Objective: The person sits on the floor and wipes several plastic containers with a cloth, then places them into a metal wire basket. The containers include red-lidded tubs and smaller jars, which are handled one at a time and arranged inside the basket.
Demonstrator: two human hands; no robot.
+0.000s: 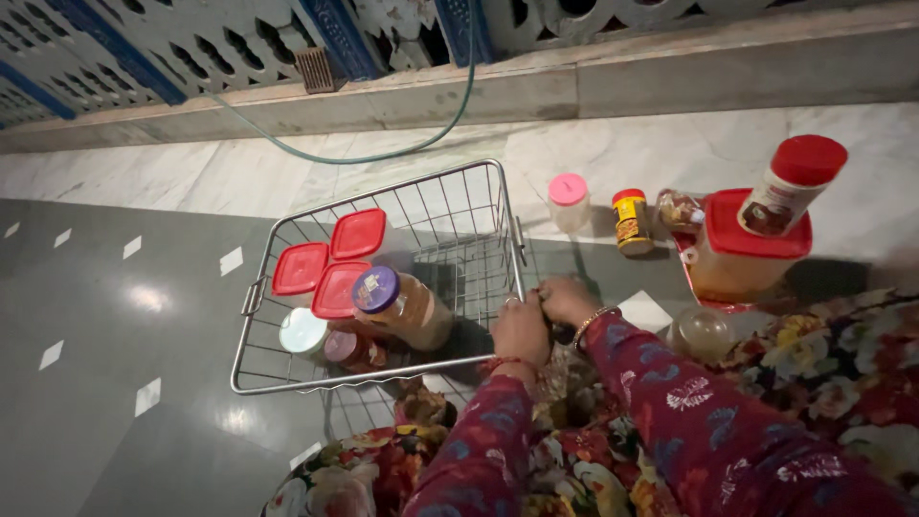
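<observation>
Wire basket [287,378] on the dark polished floor [115,316], its near right corner met by both hands. Left hand [522,330] curled over the basket's right rim near the front corner, fingers bent around the wire; clamped or only resting, cannot tell. Right hand [567,299] just beside it, knuckles up, fingers folded down against the same edge, the two hands touching each other. Bangle [591,321] on the right wrist, red thread [507,362] on the left, both sleeves in dark red floral cloth.

Inside the basket: three square red-lidded tubs [333,260] grouped at the left middle, a purple-capped jar [402,304] lying tilted across them toward the right, a pale round lid [303,332] and a dark reddish-lidded jar [349,349] toward the front.

Outside, to the right, on the pale marble strip: pink-capped clear jar [569,201], small yellow red-capped spice tin [631,222], a small packet [678,209], then a large red-lidded container [742,254] with a red-capped bottle [790,187] leaning on top. Clear round jar [704,332] near the right forearm.

Green hose [383,153] curving along the stone kerb behind, patterned lattice wall [191,43] above.
</observation>
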